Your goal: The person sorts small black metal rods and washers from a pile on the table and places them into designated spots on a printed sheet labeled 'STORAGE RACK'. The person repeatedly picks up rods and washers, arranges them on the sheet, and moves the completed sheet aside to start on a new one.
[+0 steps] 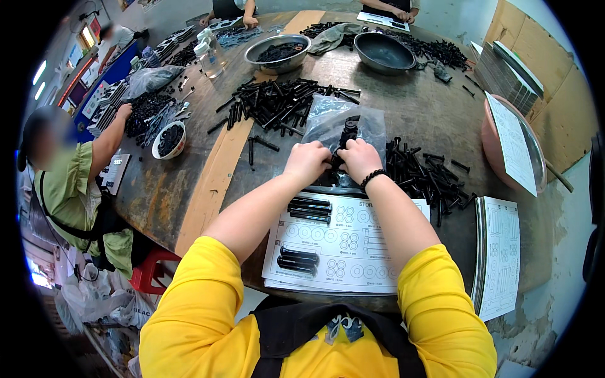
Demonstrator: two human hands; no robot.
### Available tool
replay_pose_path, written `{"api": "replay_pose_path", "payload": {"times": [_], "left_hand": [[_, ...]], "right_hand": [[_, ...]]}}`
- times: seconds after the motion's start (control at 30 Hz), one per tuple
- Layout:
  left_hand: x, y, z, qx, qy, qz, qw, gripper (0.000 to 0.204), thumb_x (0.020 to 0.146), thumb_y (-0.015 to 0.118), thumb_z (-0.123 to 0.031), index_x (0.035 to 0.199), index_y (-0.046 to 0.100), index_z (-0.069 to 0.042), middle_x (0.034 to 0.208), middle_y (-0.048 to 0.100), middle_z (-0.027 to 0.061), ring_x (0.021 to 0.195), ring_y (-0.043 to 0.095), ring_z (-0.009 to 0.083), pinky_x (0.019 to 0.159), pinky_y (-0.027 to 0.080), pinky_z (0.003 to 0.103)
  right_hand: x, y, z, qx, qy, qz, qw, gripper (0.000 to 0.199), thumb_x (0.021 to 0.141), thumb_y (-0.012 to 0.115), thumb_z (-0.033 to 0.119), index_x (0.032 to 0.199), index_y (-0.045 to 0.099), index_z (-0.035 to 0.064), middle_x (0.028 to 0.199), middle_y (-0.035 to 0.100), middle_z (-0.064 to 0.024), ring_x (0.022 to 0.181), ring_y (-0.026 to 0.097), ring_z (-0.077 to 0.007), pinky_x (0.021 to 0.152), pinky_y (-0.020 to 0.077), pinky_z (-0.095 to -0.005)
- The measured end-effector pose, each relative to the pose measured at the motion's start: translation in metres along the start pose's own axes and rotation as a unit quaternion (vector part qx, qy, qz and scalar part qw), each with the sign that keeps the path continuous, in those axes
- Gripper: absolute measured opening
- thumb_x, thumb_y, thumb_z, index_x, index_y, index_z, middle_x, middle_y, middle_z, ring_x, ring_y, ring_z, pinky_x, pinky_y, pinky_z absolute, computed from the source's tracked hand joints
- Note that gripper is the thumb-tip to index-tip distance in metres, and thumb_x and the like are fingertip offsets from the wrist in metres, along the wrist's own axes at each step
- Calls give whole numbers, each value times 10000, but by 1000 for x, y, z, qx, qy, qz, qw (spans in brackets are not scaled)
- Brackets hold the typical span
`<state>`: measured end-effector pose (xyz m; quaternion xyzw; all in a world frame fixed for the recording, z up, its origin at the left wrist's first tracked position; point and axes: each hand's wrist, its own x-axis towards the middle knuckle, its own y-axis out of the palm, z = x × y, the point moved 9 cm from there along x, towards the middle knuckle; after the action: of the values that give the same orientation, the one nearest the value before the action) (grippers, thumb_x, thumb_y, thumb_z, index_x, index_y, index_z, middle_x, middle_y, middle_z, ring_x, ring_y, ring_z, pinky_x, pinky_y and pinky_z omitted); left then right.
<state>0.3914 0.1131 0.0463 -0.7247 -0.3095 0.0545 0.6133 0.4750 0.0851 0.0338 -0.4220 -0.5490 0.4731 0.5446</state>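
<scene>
Both my hands meet over a clear plastic bag (372, 123) that lies on the table with small black hardware pieces (350, 126) in it. The fingers of my left hand (307, 160) are bent inward and closed at dark pieces. My right hand (362, 159), a black beaded bracelet on its wrist, has its fingers pinched together close beside the left. What sits between the fingertips is too small and hidden to name. Just below my hands, a printed sheet card (340, 242) with outlined hardware shapes carries two groups of black bolts (298, 259) at its left side.
Loose black bolts (271, 104) are heaped beyond the bag, with another heap (435, 176) at right. Metal bowls (386, 50) stand farther back. A stack of printed cards (501, 258) and a pink basin (498, 145) are at right. A co-worker (82, 170) reaches across at left.
</scene>
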Motion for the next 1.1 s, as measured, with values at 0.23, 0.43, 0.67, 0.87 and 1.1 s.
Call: {"api": "replay_pose_path", "payload": {"times": [0.23, 0.43, 0.67, 0.87, 1.1], "left_hand": [[-12, -32, 22, -222, -139, -9, 965, 197, 739, 649, -120, 913, 633, -29, 841, 621, 121, 770, 597, 244, 708, 470, 323], [-34, -46, 34, -274, -172, -4, 946, 179, 792, 622, -143, 914, 638, -13, 815, 627, 97, 727, 592, 187, 661, 468, 295], [-62, -59, 22, -244, -158, 25, 956, 157, 803, 611, -125, 894, 624, 3, 761, 607, 93, 678, 571, 171, 633, 456, 287], [-103, -39, -12, -230, -89, 191, 950, 133, 755, 654, -134, 826, 628, -24, 730, 606, 114, 698, 582, 232, 650, 460, 328], [-124, -21, -43, -107, -9, 206, 973, 168, 750, 650, -233, 822, 624, -84, 786, 615, 74, 762, 591, 272, 657, 469, 368]], "right_hand": [[-3, -6, -9, 101, 47, -115, 987, 118, 722, 620, 218, 766, 668, 119, 815, 578, -58, 844, 562, -243, 720, 473, -375], [-4, -11, -27, 156, 121, -55, 979, 211, 783, 588, 311, 815, 662, 117, 838, 603, -94, 822, 586, -267, 712, 471, -381], [-19, -21, -36, 271, 175, 26, 946, 271, 828, 533, 317, 820, 626, 63, 834, 623, -140, 806, 586, -294, 675, 448, -388], [-57, -38, 24, 380, 68, 58, 921, 268, 819, 549, 300, 810, 619, 42, 821, 602, -165, 792, 577, -313, 692, 448, -399], [-110, -14, 90, 224, 57, 230, 945, 314, 810, 535, 378, 804, 657, 89, 780, 635, -118, 768, 602, -299, 695, 473, -398]]}}
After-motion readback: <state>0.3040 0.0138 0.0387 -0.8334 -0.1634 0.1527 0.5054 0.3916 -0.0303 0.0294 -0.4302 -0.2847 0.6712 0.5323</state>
